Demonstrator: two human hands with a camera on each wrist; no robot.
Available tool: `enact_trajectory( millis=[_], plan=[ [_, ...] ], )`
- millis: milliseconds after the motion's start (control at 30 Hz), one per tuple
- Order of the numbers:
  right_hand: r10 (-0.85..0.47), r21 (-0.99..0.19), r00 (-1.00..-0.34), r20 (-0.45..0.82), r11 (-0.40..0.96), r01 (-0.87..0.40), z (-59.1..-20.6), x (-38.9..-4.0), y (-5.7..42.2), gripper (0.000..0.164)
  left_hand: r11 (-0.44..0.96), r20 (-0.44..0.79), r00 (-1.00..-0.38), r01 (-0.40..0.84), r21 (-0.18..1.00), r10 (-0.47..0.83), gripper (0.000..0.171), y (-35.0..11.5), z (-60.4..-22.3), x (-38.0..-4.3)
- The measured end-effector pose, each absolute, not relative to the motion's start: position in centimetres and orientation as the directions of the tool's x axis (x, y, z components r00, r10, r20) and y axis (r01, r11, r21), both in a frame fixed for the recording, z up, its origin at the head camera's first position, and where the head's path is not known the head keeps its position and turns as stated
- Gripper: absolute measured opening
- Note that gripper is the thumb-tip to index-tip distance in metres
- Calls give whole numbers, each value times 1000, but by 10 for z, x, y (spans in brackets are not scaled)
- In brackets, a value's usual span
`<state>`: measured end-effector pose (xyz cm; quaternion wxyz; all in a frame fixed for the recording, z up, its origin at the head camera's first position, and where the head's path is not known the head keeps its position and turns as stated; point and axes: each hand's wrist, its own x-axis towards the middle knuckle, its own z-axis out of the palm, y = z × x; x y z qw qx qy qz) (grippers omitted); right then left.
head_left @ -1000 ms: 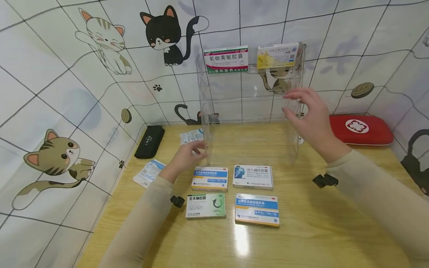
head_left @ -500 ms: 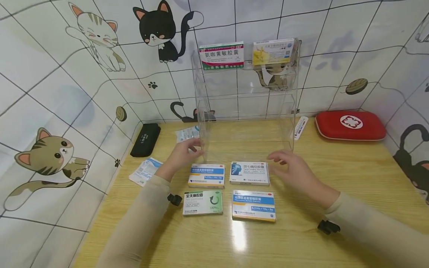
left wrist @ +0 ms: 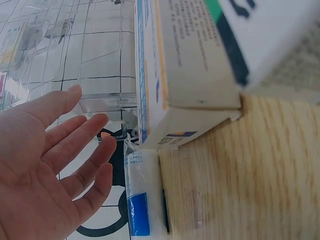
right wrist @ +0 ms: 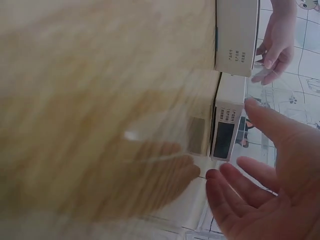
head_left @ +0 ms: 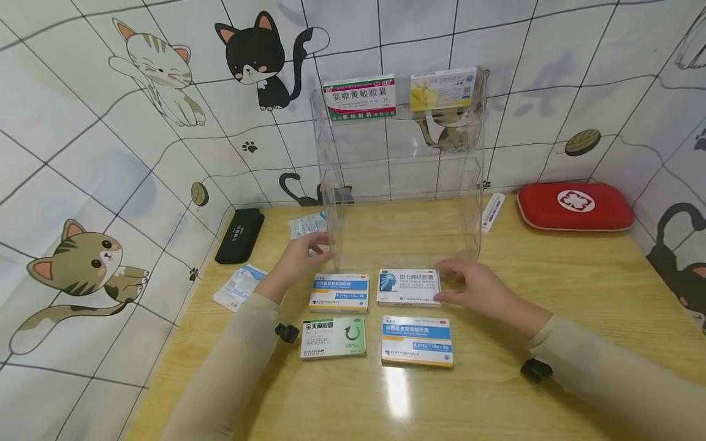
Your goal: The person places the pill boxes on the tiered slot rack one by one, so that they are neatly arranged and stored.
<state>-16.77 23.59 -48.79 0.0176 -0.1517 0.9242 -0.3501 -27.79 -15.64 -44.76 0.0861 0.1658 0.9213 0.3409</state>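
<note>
My right hand (head_left: 475,285) is at the right end of a white medicine box with a blue head picture (head_left: 409,288). Its thumb lies at the front corner and its fingers at the back corner; the right wrist view shows this hand (right wrist: 270,175) spanning the box's end (right wrist: 226,131), fingers loosely bent. My left hand (head_left: 301,257) is beside the lower left edge of a clear acrylic display rack (head_left: 399,160), fingers spread and relaxed in the left wrist view. Between and in front of the hands lie two blue-white medicine boxes (head_left: 339,293) and a green one (head_left: 333,338).
On the rack's top tier stand a red-green medicine box (head_left: 360,98) and a yellow-white one (head_left: 443,89). A red first-aid case (head_left: 575,207) and a thermometer (head_left: 493,212) lie at right. A black case (head_left: 239,236) and sealed packets (head_left: 241,286) lie at left.
My right hand has come down from the rack's right side to the white box's right end, closing in on it. The left hand has stayed by the rack. The boxes have not moved.
</note>
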Motion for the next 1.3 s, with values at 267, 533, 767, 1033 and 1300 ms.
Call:
enact_trajectory(
  millis=[267,533,767,1033,1300],
  plan=[
    [-284,-638,-957,54,727,-252,-486,-168,231,75,714,-58,-934,230,662,354,43,-159,-449,-278],
    [-211,-716,-974,85,667,-206,-474,-162,229,54,706,-40,-932,245,665,361,44,-160,-455,-281],
    [-221,-684,-940,258,646,-340,-451,-165,230,23,709,-34,-933,247,661,357,41,-161,-457,-282],
    [-165,-661,-879,447,601,-449,-379,-197,225,19,707,-36,-927,259,658,373,39,-159,-451,-280],
    [-34,-730,-849,527,494,-472,-303,-246,204,23,713,-40,-930,251,655,364,45,-159,-450,-280]
  ],
)
